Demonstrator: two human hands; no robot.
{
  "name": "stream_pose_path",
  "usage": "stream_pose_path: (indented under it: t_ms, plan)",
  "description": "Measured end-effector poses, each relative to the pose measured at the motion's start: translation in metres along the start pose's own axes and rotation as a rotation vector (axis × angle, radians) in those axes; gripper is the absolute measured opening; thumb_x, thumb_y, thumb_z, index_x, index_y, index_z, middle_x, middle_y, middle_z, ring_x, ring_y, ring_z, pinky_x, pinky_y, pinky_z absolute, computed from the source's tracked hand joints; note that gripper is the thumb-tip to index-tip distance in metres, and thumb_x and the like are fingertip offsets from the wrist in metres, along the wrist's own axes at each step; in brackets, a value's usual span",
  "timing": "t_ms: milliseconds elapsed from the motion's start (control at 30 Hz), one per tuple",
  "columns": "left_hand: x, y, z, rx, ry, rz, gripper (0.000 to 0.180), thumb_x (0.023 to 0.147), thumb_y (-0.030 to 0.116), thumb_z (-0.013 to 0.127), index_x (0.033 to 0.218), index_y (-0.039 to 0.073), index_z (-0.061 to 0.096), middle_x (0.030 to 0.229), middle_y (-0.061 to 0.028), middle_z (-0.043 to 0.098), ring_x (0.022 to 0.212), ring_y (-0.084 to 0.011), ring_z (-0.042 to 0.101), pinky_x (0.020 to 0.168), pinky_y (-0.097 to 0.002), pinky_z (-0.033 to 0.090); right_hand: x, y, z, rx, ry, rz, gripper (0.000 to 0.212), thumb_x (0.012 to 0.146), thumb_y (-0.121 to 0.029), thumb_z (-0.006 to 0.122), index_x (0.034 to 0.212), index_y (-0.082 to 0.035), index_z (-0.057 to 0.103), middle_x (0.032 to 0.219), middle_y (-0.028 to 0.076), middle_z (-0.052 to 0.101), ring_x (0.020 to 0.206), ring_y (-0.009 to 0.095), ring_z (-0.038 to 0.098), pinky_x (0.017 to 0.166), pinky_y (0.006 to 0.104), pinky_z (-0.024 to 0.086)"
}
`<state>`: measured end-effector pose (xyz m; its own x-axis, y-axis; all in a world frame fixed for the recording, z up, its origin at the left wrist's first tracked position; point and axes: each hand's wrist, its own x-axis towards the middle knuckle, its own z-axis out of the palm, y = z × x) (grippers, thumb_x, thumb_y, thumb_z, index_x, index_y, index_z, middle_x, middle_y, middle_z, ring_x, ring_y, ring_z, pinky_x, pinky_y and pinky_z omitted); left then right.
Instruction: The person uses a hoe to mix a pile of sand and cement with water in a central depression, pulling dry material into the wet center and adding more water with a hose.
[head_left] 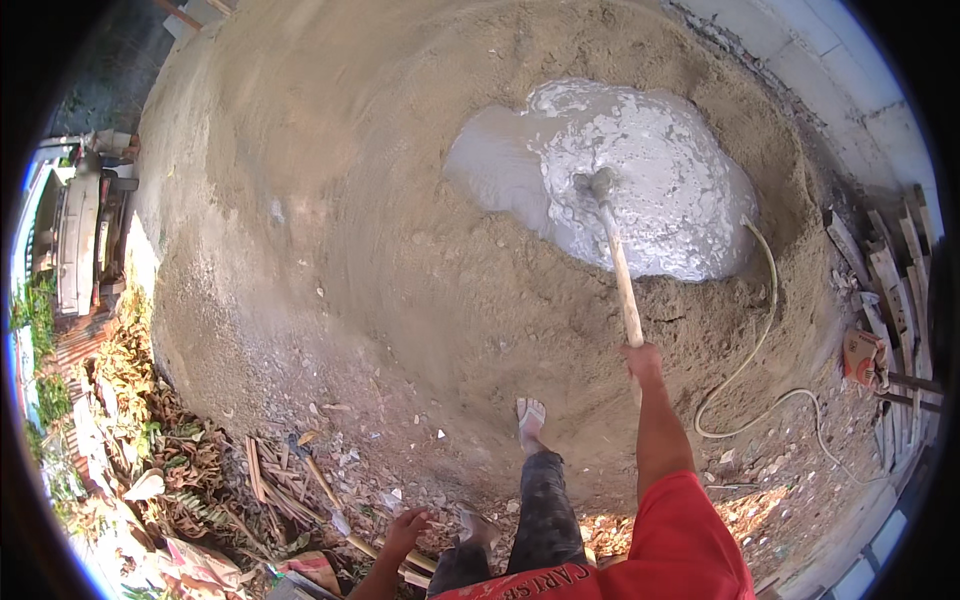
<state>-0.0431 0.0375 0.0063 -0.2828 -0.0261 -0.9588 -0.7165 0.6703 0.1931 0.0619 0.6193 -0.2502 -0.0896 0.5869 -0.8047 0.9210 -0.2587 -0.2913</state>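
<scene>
My right hand is closed round the wooden handle of a long hoe. The handle slants away from me into a pool of wet grey cement mix. Its socket shows at the surface, but the blade is sunk in the mix and hidden. Low in the view, my left hand is off the handle, fingers apart and holding nothing. A ring of brown sand surrounds the pool, with thinner greyish water along the pool's left side.
A pale hose curls from the pool's right edge across the ground. Stacked boards and a torn paper bag lie by the block wall. Dry leaves, sticks and a wooden-handled tool lie at lower left.
</scene>
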Motion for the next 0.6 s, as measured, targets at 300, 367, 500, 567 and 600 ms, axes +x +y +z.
stream_pose_path:
  t_ms: [300,367,500,567,600]
  plan:
    - [-0.021,-0.015,-0.044,0.244,-0.007,0.075,0.046,0.096,0.031,0.062,0.128,-0.002,0.059,0.106,-0.0075,0.070,0.092,-0.0140,0.067,0.077,-0.0294,0.054,-0.059,-0.018,-0.003,0.060,0.223,-0.067,0.047,0.078,-0.041,0.076,0.087,0.004,0.070,0.071,0.017,0.068,0.065,0.029,0.070,0.063,0.0412,0.053]
    - [-0.017,-0.015,-0.056,0.218,-0.003,0.024,0.044,0.095,0.031,0.062,0.126,-0.002,0.061,0.104,-0.0080,0.070,0.090,-0.0139,0.067,0.077,-0.0296,0.054,-0.027,-0.001,0.003,0.080,0.267,-0.083,0.045,0.078,-0.040,0.077,0.084,0.004,0.069,0.066,0.015,0.066,0.059,0.027,0.067,0.059,0.0402,0.051]
    - [-0.006,-0.032,-0.090,0.272,0.001,0.021,0.039,0.095,0.030,0.062,0.120,0.001,0.065,0.100,-0.0068,0.071,0.086,-0.0136,0.067,0.076,-0.0292,0.055,-0.037,-0.051,-0.005,0.290,0.231,-0.182,0.041,0.078,-0.036,0.078,0.078,0.003,0.065,0.059,0.012,0.061,0.054,0.024,0.062,0.054,0.0395,0.047]
    - [0.003,-0.029,-0.106,0.333,0.008,0.045,0.040,0.095,0.031,0.062,0.122,0.001,0.065,0.099,-0.0066,0.070,0.085,-0.0136,0.067,0.075,-0.0291,0.055,-0.045,-0.081,-0.011,0.435,0.185,-0.162,0.046,0.077,-0.038,0.078,0.084,0.005,0.066,0.065,0.016,0.064,0.063,0.030,0.065,0.061,0.0434,0.049]
    - [0.009,-0.026,-0.114,0.360,0.006,0.060,0.041,0.095,0.032,0.062,0.123,0.002,0.064,0.098,-0.0065,0.070,0.085,-0.0136,0.066,0.075,-0.0290,0.055,-0.044,-0.087,-0.007,0.427,0.245,-0.192,0.045,0.077,-0.037,0.078,0.085,0.005,0.065,0.065,0.015,0.064,0.061,0.028,0.064,0.059,0.0426,0.049]
